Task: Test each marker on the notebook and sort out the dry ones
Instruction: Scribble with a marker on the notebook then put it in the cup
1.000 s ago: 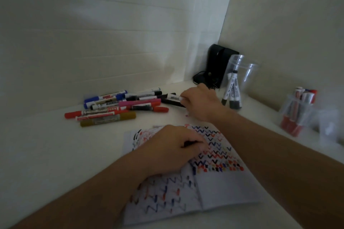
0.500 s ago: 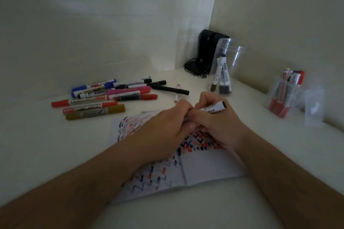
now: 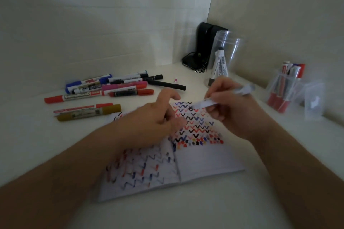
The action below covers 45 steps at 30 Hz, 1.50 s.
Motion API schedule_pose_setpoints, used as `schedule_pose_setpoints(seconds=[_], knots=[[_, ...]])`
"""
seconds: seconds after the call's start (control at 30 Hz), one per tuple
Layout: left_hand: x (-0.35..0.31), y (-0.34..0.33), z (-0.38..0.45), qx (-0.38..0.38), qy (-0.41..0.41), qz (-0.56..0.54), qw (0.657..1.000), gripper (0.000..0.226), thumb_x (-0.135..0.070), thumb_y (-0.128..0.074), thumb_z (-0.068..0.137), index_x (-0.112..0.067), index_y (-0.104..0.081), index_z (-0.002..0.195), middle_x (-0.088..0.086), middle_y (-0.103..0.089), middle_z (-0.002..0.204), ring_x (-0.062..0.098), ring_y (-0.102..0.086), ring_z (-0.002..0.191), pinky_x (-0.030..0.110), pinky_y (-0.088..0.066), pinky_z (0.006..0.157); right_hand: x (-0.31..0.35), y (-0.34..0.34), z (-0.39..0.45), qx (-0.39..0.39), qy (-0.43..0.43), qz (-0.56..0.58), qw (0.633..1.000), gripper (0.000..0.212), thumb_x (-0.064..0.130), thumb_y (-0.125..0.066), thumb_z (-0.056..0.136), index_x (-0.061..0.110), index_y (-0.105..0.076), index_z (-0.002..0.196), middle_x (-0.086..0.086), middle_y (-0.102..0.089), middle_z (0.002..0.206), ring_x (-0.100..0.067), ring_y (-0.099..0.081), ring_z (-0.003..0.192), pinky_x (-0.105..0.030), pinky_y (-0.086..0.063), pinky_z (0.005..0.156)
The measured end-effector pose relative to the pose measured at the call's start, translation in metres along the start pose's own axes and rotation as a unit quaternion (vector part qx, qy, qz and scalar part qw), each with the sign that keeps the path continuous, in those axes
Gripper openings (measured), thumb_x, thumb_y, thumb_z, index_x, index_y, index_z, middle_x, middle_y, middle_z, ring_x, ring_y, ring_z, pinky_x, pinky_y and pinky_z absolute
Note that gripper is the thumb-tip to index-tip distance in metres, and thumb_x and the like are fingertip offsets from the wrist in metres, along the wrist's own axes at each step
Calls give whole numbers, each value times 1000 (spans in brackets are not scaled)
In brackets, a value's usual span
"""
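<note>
Marker (image 3: 219,98) in hand is tilting down toward the notebook (image 3: 208,158), its dark tip sitting at, or just above, the upper rows of the right page; the blur is hiding whether it is touching paper. The right hand (image 3: 236,111) is gripping the white barrel, its fingers (image 3: 216,114) curled round it in a writing hold. The left hand (image 3: 156,121) is resting on the notebook near the fold, fingers loosely curled; whether it is pinching the cap I cannot tell.

Judging by the pages, the testing is well along: the right page is carrying many rows of black, blue and red ticks down past its middle, and the left page is filled with zigzags. The lower part of the right page is lying unmarked.

A pile of markers (image 3: 108,89) is lying on the table (image 3: 186,210) behind the notebook to the left, with a thin black pen (image 3: 167,85) and a small pink-tipped piece (image 3: 175,80) just beside it; these look like the ones waiting for a test. Behind the right hand a clear jar (image 3: 226,42) is holding a couple of markers upright, and further right a smaller clear cup (image 3: 283,89) is packed with red-capped ones. Which container is meant for the dry ones cannot be told. A black device (image 3: 202,42) is standing in the corner.
</note>
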<state>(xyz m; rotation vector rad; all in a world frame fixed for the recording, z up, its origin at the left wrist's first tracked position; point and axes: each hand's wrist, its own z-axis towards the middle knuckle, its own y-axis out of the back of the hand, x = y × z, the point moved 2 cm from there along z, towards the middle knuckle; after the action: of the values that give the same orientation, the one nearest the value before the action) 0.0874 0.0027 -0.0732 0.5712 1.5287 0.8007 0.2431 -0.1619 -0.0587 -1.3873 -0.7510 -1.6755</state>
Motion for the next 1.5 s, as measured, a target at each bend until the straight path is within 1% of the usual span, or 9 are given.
schedule_pose_setpoints(seconds=[0.17,0.3,0.43,0.67,0.83,0.97,1.13,1.43,1.5], knots=[[16,11,-8,31,-3,112,993,30,-51,-57,99,-66,-58,125,-18,-55,101,-1,-54,90,24,-46,81,4,-1,-5,12,-34,82,996,8,15,-70,76,9,-70,81,-12,-59,67,-21,-51,58,-24,-46,50],[17,7,-6,3,3,114,993,21,-60,-62,91,-69,-60,109,-18,-54,99,0,-54,87,26,-49,79,4,-32,-13,54,-77,-28,995,17,7,-75,76,8,-60,69,-13,-50,57,-16,-42,44,-21,-35,40],[14,1,-4,-53,34,77,995,25,-62,-76,79,-53,-66,100,-16,-55,92,3,-54,80,27,-43,66,-1,-44,-30,61,-72,-106,990,23,13,-78,66,16,-55,64,-5,-51,54,-14,-41,44,-21,-33,42],[6,-6,-4,-20,96,44,994,38,-68,-81,67,-58,-66,100,-26,-49,98,3,-52,90,30,-47,77,-15,-40,-44,-63,-53,-87,993,18,6,-65,70,5,-49,64,-10,-48,51,-13,-39,42,-17,-31,43],[2,-7,3,-16,98,74,992,42,-66,-84,65,-56,-67,102,-32,-40,93,-2,-48,88,30,-46,79,-22,-48,-45,-58,-48,-232,970,29,20,-73,70,-1,-53,67,-26,-56,58,-24,-45,50,-39,-35,50],[3,-7,5,-10,98,86,991,43,-68,-83,64,-55,-66,102,-31,-39,93,-3,-48,88,28,-45,75,-21,-49,-45,-55,-37,-251,966,32,20,-79,73,0,-56,66,-22,-60,56,-24,-50,47,-36,-38,47],[3,-7,6,-8,98,89,991,42,-68,-83,65,-56,-66,102,-31,-37,91,-3,-45,85,28,-42,72,-23,-48,-43,-56,-65,-251,964,31,4,-78,82,1,-54,63,-16,-63,54,-21,-54,45,-28,-43,44],[1,-7,5,-9,100,94,990,42,-68,-82,67,-56,-66,105,-26,-39,94,9,-48,98,32,-44,83,-22,-50,-42,-66,-77,-266,959,32,3,-77,81,1,-49,64,-26,-56,60,-25,-48,51,-40,-39,52],[2,-7,5,-7,101,94,990,42,-68,-81,67,-56,-66,105,-26,-39,95,9,-48,98,33,-44,85,-21,-49,-43,-69,-80,-252,962,34,-2,-75,82,4,-48,62,-19,-54,54,-24,-48,50,-38,-38,51]])
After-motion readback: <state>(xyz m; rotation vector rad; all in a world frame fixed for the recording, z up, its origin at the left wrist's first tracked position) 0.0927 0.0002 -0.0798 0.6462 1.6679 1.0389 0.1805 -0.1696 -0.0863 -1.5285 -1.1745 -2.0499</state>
